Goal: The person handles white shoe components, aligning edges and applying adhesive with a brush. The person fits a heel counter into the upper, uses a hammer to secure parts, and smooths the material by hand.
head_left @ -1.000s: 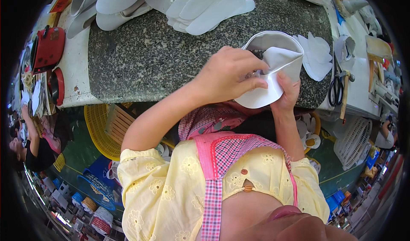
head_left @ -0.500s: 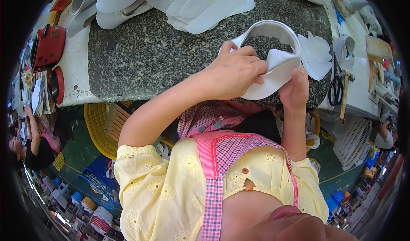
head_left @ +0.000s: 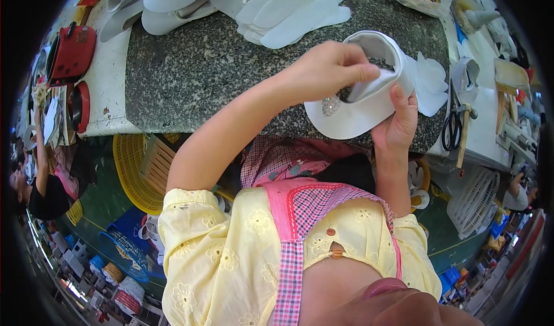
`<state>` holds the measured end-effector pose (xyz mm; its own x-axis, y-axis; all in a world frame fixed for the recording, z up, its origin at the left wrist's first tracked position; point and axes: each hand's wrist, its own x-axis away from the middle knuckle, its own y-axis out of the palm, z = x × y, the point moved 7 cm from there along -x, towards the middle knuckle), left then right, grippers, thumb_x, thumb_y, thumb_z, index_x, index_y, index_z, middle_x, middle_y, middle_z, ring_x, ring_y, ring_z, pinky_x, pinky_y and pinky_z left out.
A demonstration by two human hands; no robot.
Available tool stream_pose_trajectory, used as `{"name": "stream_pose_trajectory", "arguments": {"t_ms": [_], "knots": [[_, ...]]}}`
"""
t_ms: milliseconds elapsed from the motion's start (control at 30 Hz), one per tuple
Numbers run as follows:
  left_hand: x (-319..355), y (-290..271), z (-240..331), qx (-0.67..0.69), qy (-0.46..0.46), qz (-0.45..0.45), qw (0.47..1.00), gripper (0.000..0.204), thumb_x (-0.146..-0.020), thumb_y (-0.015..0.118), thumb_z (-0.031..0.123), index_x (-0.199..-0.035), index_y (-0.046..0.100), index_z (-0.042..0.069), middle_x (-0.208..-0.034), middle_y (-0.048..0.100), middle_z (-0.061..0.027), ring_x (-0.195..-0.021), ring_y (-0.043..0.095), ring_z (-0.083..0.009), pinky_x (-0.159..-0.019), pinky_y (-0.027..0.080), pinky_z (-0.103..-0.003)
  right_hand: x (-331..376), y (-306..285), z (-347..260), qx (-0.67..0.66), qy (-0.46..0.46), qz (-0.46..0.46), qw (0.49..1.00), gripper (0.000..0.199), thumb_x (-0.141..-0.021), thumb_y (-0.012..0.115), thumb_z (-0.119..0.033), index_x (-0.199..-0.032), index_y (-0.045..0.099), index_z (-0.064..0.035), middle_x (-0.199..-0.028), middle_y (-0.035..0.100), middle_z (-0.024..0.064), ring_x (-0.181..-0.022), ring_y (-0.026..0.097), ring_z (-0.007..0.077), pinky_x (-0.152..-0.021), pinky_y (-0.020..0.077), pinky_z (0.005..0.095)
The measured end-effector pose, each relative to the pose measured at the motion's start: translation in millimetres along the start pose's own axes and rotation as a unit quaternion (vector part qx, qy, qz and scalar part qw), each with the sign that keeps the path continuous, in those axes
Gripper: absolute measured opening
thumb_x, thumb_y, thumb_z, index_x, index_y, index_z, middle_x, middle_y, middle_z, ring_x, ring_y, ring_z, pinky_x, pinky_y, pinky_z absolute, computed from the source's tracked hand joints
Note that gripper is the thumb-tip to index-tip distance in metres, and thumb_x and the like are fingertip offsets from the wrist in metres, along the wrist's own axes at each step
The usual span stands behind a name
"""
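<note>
A white shoe upper (head_left: 352,118) with a sparkling rhinestone ornament (head_left: 330,105) on its front is raised at the right part of the stone slab. My right hand (head_left: 397,118) grips it from the near right side, thumb up against its outer wall. Over the upper's opening is my left hand (head_left: 340,66), its fingers curled and closed. The fingertips reach toward the pale inside of the shoe, and what they pinch, if anything, is hidden. Just beyond the upper on the right are white petal-shaped pieces (head_left: 431,86), partly covered by it.
A dark speckled stone slab (head_left: 202,72) tops the white bench. White insoles (head_left: 294,14) and white shoes (head_left: 176,5) are at the back. Scissors (head_left: 453,129) and a hammer (head_left: 463,132) lie right. A yellow basket (head_left: 130,170) stands below. Another person (head_left: 46,193) works far left.
The upper has turned so its ornamented front now shows at the left. My left hand has moved up from its near edge to the opening, while my right hand still holds the right side.
</note>
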<state>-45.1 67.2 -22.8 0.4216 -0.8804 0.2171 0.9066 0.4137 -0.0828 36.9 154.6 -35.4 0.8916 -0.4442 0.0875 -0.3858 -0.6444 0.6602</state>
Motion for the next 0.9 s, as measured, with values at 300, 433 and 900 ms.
{"name": "stream_pose_trajectory", "arguments": {"t_ms": [300,433,900], "knots": [[-10,12,-18,0.185,0.01,0.051,0.981,0.018,-0.079,0.06,0.022,-0.076,0.057,0.004,-0.067,0.051,0.0048,-0.06,0.042,-0.0043,-0.054,0.034,-0.02,18,-6,9,0.061,0.028,0.031,0.997,0.052,-0.077,0.064,-0.023,-0.117,0.042,0.0015,-0.11,0.052,0.0112,-0.101,0.052,0.0215,-0.09,0.0408,0.0355],[7,-7,8,-0.122,0.132,0.243,0.953,0.018,-0.073,0.064,0.014,-0.084,0.059,0.001,-0.069,0.058,-0.0041,-0.057,0.052,-0.0102,-0.051,0.042,-0.025,17,-8,11,0.052,0.018,0.038,0.998,0.054,-0.079,0.059,-0.029,-0.119,0.039,0.001,-0.113,0.049,0.0121,-0.104,0.049,0.0227,-0.091,0.0401,0.0367],[46,20,20,-0.176,0.271,0.315,0.892,0.019,-0.067,0.066,0.008,-0.084,0.059,0.005,-0.074,0.057,-0.0076,-0.066,0.056,-0.0226,-0.054,0.045,-0.03,15,-10,-7,0.075,-0.205,0.089,0.972,0.03,-0.079,0.062,-0.017,-0.103,0.052,-0.0001,-0.091,0.058,0.0079,-0.079,0.059,0.0168,-0.07,0.0489,0.0297]]}}
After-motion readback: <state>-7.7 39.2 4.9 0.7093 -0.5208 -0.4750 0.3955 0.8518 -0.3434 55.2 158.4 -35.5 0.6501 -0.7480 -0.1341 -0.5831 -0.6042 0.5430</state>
